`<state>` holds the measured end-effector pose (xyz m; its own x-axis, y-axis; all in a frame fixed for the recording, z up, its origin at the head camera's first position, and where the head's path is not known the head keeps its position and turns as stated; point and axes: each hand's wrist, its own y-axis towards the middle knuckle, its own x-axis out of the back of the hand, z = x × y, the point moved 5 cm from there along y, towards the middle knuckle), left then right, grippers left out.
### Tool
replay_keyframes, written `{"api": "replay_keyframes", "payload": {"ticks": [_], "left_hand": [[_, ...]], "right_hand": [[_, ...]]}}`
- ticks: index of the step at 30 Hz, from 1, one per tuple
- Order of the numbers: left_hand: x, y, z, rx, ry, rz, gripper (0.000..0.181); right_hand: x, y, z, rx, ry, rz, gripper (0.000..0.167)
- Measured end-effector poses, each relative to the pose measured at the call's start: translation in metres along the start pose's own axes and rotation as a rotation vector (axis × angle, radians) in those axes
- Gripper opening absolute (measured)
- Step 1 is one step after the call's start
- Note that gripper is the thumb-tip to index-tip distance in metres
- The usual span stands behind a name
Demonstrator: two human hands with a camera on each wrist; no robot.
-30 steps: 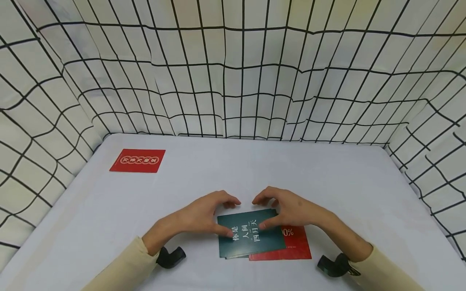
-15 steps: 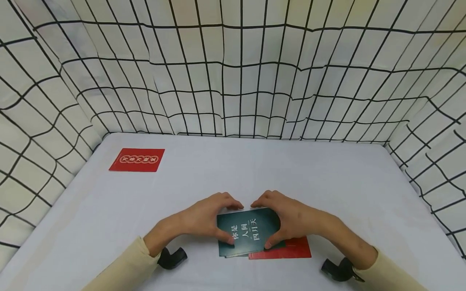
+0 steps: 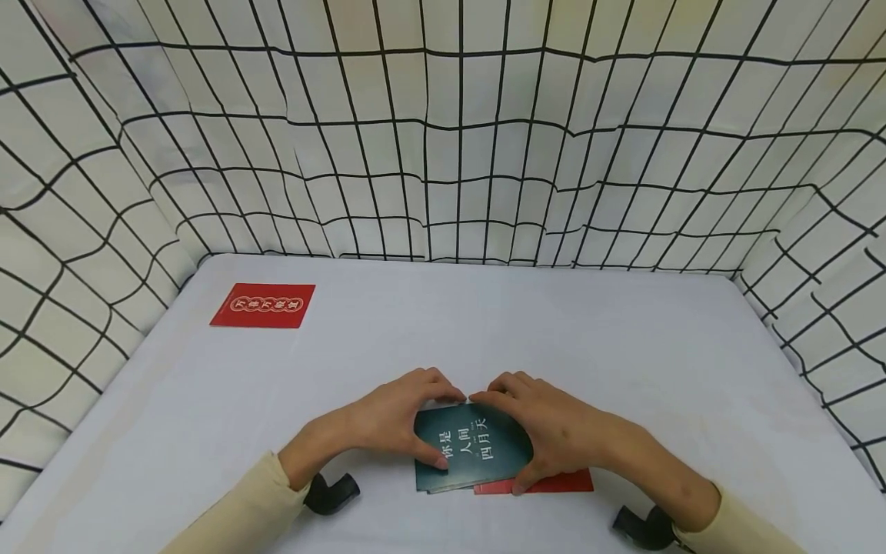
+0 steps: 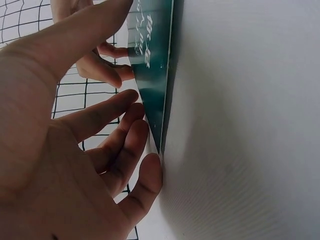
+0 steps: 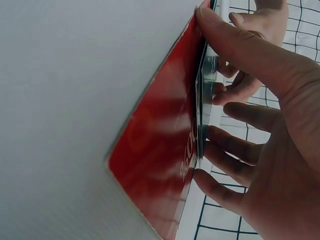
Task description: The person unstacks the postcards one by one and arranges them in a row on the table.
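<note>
A dark green card with white Chinese characters lies on top of a small pile on the white table. Edges of at least one more green card show beneath it. A red card sticks out at the right under the green ones; the right wrist view shows its glossy red face. My left hand holds the pile's left part, thumb on the top card, fingers at its far edge. From the right, my right hand grips it, thumb at the near side, fingers at the far edge.
Another red card with pale characters lies by itself near the table's far left corner. Black netting over a pale backing encloses the table's back and sides. A dark device sits at the left wrist, another at the right.
My right hand has come toward me along the pile; its thumb went from the green card's face to the near edge, over the red card. My left hand has barely shifted.
</note>
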<state>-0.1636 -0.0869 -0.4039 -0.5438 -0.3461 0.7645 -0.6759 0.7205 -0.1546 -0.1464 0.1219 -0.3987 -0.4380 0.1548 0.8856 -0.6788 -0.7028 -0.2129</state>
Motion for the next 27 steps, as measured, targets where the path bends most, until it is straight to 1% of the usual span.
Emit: {"api": "replay_keyframes", "payload": {"ticks": [6,10,15,22,27], "left_hand": [[-0.0022,-0.0003,0.0012,0.015,-0.002,-0.001,0.072],[-0.0025,-0.0016,0.0008,0.019,-0.009,-0.002,0.072],[-0.0027,-0.002,0.0013,0.023,-0.017,0.002,0.073],[-0.0034,-0.0032,0.0025,0.028,-0.037,0.005,0.074],[-0.0017,-0.0035,0.0033,0.024,-0.044,0.003,0.076]], "right_hand": [[0.0005,-0.0005,-0.0004,-0.008,0.006,-0.009,0.099],[0.0005,-0.0014,-0.0014,-0.025,0.018,-0.014,0.097],[0.0013,-0.0014,-0.0019,-0.028,0.026,-0.013,0.096],[0.0022,-0.0017,-0.0041,-0.032,0.087,0.011,0.096],[0.0058,-0.0025,-0.0077,-0.022,0.146,-0.002,0.096]]}}
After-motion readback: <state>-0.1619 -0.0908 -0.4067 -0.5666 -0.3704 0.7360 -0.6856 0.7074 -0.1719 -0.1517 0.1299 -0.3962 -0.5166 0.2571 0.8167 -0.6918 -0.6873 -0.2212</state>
